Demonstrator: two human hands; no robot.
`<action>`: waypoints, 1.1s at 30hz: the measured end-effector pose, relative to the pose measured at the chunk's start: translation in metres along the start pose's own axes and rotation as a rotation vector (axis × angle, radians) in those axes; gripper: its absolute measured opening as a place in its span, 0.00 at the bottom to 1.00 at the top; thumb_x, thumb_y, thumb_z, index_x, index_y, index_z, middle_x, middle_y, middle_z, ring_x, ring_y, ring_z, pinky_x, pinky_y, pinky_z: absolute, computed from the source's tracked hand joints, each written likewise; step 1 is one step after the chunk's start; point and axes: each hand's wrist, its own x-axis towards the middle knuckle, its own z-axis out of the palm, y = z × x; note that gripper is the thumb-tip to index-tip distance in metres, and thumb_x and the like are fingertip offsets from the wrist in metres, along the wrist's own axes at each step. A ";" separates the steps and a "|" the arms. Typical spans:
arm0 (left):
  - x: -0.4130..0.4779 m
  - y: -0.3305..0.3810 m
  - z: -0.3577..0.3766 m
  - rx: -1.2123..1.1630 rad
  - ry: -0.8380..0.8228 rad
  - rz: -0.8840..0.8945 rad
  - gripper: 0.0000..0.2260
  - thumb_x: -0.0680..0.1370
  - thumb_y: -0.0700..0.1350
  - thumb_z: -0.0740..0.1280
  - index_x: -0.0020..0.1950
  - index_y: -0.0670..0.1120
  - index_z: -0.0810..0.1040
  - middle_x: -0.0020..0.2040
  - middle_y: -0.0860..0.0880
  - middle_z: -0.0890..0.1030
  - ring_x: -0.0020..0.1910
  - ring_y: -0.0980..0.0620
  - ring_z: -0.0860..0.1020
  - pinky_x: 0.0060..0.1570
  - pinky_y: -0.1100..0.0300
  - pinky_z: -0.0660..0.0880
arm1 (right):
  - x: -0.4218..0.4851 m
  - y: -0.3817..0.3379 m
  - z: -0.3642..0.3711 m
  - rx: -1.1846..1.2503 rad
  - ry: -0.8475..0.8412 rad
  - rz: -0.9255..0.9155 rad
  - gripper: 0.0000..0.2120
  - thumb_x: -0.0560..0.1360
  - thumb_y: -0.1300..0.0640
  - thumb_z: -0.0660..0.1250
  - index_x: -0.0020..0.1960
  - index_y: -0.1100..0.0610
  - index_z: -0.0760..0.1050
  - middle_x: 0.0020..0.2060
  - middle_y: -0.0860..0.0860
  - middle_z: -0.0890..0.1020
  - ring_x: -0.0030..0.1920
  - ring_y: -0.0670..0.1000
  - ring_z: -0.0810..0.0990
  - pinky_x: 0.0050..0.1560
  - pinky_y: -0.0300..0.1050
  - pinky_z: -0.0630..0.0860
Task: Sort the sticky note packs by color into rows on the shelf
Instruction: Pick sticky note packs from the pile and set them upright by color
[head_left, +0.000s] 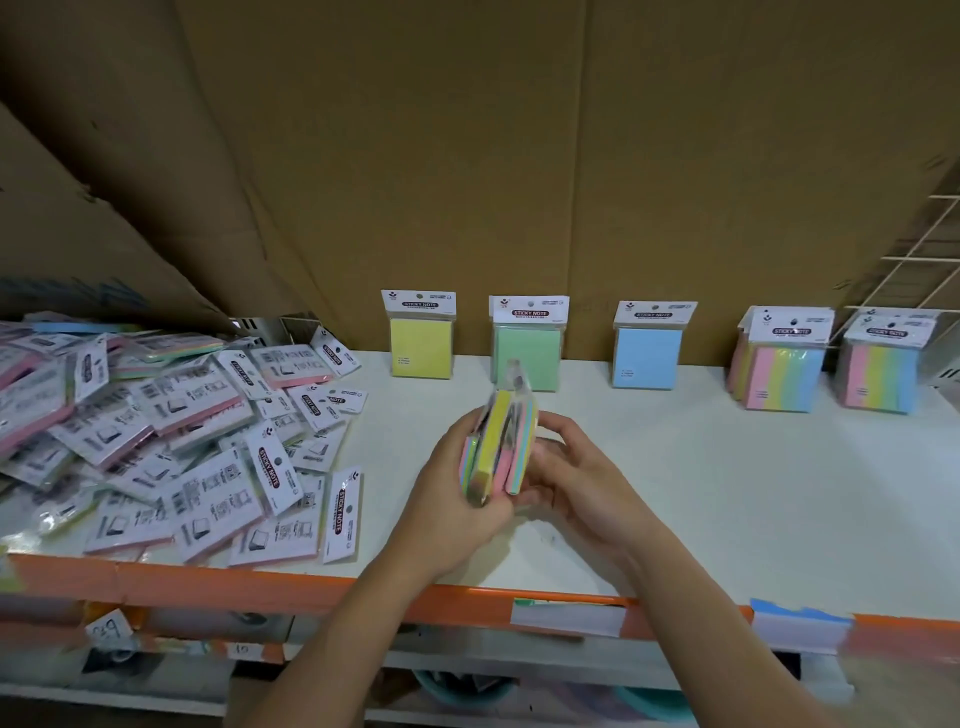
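Observation:
Both my hands hold a small bundle of sticky note packs (500, 447) edge-up over the middle of the white shelf (675, 493). My left hand (457, 483) grips the bundle from the left, and my right hand (566, 467) curls round its right side. Yellow, pink and blue edges show in the bundle. Upright against the cardboard back stand a yellow pack (422, 335), a green pack (528, 345), a blue pack (649, 347) and two groups of rainbow packs (782, 361) (883, 366). A loose pile of packs (171, 436) lies at the left.
The shelf's orange front rail (260, 590) carries paper labels (569, 618). Brown cardboard (519, 182) lines the back and left. A white wire rack (924, 260) stands at the far right. A lower shelf with bins shows below the rail.

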 end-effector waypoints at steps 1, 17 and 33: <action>-0.004 -0.002 -0.001 -0.084 0.013 -0.017 0.31 0.65 0.52 0.71 0.67 0.64 0.68 0.53 0.60 0.80 0.46 0.58 0.81 0.35 0.67 0.77 | 0.001 0.000 0.004 -0.146 0.042 -0.008 0.16 0.80 0.56 0.66 0.67 0.52 0.71 0.57 0.63 0.80 0.45 0.51 0.83 0.42 0.43 0.80; -0.025 -0.016 0.005 -0.937 0.175 -0.349 0.25 0.70 0.39 0.70 0.68 0.43 0.74 0.59 0.39 0.82 0.55 0.39 0.82 0.43 0.48 0.82 | -0.022 0.003 0.003 0.032 0.105 0.176 0.23 0.70 0.55 0.71 0.61 0.63 0.70 0.49 0.59 0.85 0.48 0.58 0.86 0.42 0.49 0.81; -0.036 -0.016 -0.033 -0.901 0.247 -0.367 0.18 0.65 0.39 0.71 0.54 0.43 0.84 0.42 0.44 0.86 0.39 0.45 0.85 0.34 0.49 0.82 | 0.017 -0.027 0.017 -0.497 0.316 -0.069 0.08 0.77 0.55 0.71 0.51 0.59 0.79 0.41 0.61 0.80 0.41 0.51 0.79 0.41 0.42 0.76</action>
